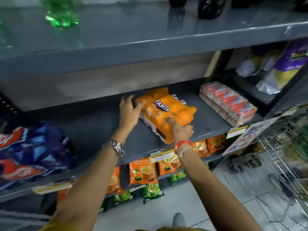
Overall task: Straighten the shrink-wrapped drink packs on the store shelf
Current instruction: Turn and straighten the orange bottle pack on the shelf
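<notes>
Two hands are reaching onto a grey shelf point(93, 124) in a store. The shelf is holding three wrapped packs. A big blue and red pack point(31, 152) is sitting at the left end. A pink and white pack point(228, 104) is sitting at the right end. Between them, an orange drink pack point(165, 112) is lying at a slant, with one corner sticking out toward the front edge of the shelf. It is well apart from the blue pack and near the pink one. The left hand point(129, 112) is open, with fingers spread, and its fingertips are touching the far left side of the orange pack. The right hand point(180, 130) is gripping the near corner of the orange pack. A silver watch point(118, 146) is sitting on the left wrist. A red band point(182, 144) is going around the right wrist.
</notes>
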Demonstrator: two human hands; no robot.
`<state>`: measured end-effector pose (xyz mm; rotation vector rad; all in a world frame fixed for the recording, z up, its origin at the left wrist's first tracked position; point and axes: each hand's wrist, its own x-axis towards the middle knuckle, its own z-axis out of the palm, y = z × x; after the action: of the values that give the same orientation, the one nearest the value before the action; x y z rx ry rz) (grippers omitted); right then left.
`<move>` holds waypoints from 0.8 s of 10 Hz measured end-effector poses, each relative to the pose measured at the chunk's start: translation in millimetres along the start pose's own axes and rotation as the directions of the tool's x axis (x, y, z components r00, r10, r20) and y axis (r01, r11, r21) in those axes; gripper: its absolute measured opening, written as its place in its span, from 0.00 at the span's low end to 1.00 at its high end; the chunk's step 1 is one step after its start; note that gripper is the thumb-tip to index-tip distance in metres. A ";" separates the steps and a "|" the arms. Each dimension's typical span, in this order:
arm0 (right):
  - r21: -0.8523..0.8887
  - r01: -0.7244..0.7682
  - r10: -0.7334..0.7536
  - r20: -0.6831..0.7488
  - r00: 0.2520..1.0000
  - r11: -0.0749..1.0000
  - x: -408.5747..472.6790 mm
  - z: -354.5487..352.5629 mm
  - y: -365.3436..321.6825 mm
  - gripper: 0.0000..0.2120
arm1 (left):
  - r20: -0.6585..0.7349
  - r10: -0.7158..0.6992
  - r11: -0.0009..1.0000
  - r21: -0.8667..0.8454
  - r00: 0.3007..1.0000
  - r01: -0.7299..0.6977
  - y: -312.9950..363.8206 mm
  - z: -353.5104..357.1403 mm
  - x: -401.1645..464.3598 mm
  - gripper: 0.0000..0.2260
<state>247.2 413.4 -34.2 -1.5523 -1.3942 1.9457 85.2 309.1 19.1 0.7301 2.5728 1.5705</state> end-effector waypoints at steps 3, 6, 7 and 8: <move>0.073 0.061 -0.076 0.223 0.972 0.995 67.5 -12.4 -58.2 0.39 | 0.316 -0.525 0.812 -0.090 0.790 0.576 -15.7 29.6 63.4 0.44; -0.076 0.359 -0.268 0.526 0.807 0.930 80.3 -33.9 -87.9 0.39 | 0.007 -0.549 0.811 -0.236 0.836 0.535 -9.6 23.7 4.4 0.14; -0.108 0.568 -0.403 0.599 0.692 0.816 82.4 -41.9 -72.6 0.43 | -0.124 -0.482 0.849 -0.309 0.867 0.428 -21.5 32.9 -35.9 0.09; -0.110 0.717 -0.534 0.592 0.604 0.688 83.5 -43.3 -55.7 0.46 | -0.209 -0.406 0.890 -0.313 0.890 0.332 -42.4 43.2 -61.9 0.13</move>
<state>234.9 522.0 -36.2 -0.4186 -2.2193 1.7382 136.3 303.6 -50.6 -0.0119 2.3883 1.9287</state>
